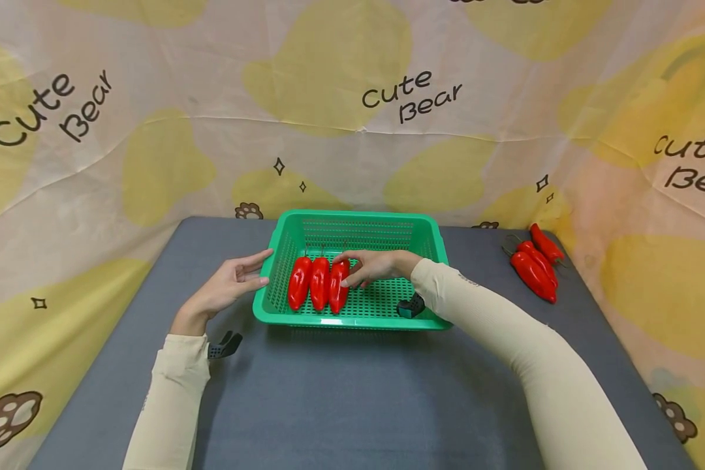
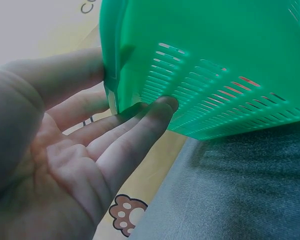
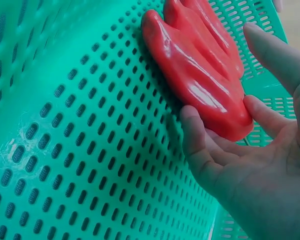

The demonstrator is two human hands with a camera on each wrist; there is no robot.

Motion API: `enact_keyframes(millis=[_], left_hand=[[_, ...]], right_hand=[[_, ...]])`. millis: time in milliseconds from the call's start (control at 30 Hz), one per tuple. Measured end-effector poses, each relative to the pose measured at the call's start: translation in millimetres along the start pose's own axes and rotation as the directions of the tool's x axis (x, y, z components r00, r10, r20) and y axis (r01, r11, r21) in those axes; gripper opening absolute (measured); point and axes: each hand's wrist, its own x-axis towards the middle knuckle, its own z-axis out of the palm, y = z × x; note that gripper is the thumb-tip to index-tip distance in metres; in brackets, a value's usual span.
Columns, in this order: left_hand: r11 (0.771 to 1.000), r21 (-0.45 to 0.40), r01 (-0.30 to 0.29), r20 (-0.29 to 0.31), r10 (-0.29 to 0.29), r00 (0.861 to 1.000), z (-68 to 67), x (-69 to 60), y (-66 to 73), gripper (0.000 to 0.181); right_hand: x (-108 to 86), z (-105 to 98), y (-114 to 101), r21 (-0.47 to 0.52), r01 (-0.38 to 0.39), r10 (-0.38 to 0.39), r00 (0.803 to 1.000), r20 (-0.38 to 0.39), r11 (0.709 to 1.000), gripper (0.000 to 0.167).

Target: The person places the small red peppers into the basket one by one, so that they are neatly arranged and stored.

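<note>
Three red peppers are contained side by side in the left half of a green basket [image 1: 352,322]: a leftmost pepper [image 1: 299,284], a middle pepper [image 1: 320,285] and a rightmost pepper [image 1: 335,299], their stems turned to the far wall. The rightmost pepper is held near its stem end by the right hand [image 1: 379,266], fingers curled about it; how firmly cannot be told. The basket's left end is touched by the left hand [image 1: 226,287], its fingers extended against the outer wall and its thumb at the rim.

The far rim is set near the back edge of the table [image 1: 341,398]; a wide stretch of tabletop is left before the near rim. The right end of the basket is crossed by a sleeve [image 1: 476,307], with a dark wrist device [image 1: 410,307] hung inside the near right corner. Three more peppers [image 1: 531,277] are clustered at the table's far right, well apart from the basket. A printed cloth [image 1: 329,78] is hung behind.
</note>
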Motion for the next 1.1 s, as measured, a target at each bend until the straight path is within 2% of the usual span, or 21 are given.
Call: enact_keyframes(millis=[400,900,1100], left_hand=[[1.000,0.008,-0.003,0.000,0.003,1.000,-0.1,-0.4,-0.7,0.067],[1.000,0.011,-0.020,-0.001,0.020,1.000,-0.2,0.6,-1.0,0.067],[1.000,0.011,-0.015,0.003,0.015,1.000,-0.3,1.1,-0.1,0.067]], right_hand=[[2.9,-0.6,4.4,0.071,-0.003,0.000,0.999,0.040,0.997,0.075],[1.8,-1.6,5.2,0.060,0.004,-0.007,0.999,0.038,0.998,0.072],[-5.7,-7.8,4.5,0.033,0.009,-0.009,1.000,-0.004,0.999,0.068]])
